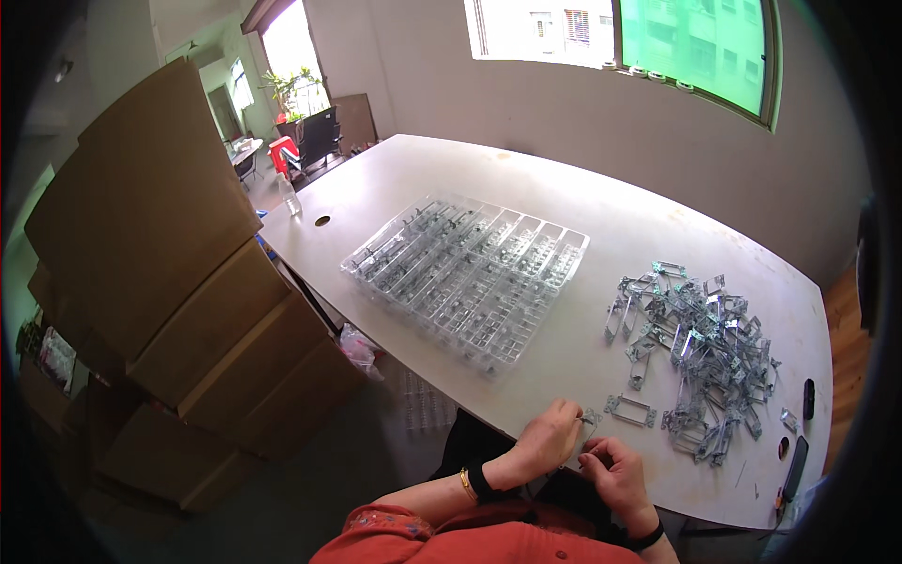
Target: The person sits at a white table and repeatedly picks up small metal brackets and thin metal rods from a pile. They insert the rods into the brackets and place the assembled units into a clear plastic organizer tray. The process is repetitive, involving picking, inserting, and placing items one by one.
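At the table's front edge my left hand [550, 439] is closed on a small metal bracket [590, 419], whose end sticks out past the fingertips. Just to its right, my right hand [620, 477] has its fingers curled in a pinch close to the bracket's lower part. What sits between those fingers is hidden. A single rectangular bracket frame [631, 411] lies flat beyond my hands. To the right is a loose heap of similar metal brackets [709, 352].
A clear plastic tray [573, 246] with long compartments, filled with metal parts, lies mid-table. Near the right edge are a black-handled tool [795, 470] and a small black object [809, 399]. Stacked cardboard boxes [155, 179] stand left; a clear bottle [288, 195] is at the far-left corner.
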Demonstrator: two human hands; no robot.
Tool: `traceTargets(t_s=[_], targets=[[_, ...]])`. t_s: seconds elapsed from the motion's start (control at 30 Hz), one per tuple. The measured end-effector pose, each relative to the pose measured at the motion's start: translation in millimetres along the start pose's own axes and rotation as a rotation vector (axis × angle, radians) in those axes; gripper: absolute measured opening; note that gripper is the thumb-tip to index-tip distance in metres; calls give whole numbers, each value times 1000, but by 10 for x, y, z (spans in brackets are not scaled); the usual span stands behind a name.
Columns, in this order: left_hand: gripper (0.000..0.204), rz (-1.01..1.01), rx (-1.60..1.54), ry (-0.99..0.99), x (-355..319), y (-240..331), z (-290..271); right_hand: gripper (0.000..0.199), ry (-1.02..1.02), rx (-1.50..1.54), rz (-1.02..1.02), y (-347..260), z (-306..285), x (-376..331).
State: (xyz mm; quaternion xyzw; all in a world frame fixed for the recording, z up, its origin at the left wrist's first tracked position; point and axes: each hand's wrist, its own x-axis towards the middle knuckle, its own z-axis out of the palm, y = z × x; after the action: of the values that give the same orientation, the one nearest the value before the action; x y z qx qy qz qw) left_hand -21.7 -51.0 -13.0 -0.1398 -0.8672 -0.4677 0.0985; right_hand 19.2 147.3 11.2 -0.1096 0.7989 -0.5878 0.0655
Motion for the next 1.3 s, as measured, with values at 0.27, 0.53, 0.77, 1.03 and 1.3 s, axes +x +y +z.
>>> traceTargets(t_s=[0.27,0.53,0.77,1.03,1.3], targets=[[23,44,140,-58,-49,49,-67,14,33,7,18,7,-6,7],[19,113,103,79,-71,-61,3,10,203,-390,-254,-95,-68,33],[21,178,148,91,-110,-5,-53,9,173,-417,-269,-60,-73,67],[42,251,202,94,-134,64,-122,15,152,-395,-246,-135,-97,64],[48,211,237,106,-189,26,-76,18,179,-413,-190,-74,-161,-4]])
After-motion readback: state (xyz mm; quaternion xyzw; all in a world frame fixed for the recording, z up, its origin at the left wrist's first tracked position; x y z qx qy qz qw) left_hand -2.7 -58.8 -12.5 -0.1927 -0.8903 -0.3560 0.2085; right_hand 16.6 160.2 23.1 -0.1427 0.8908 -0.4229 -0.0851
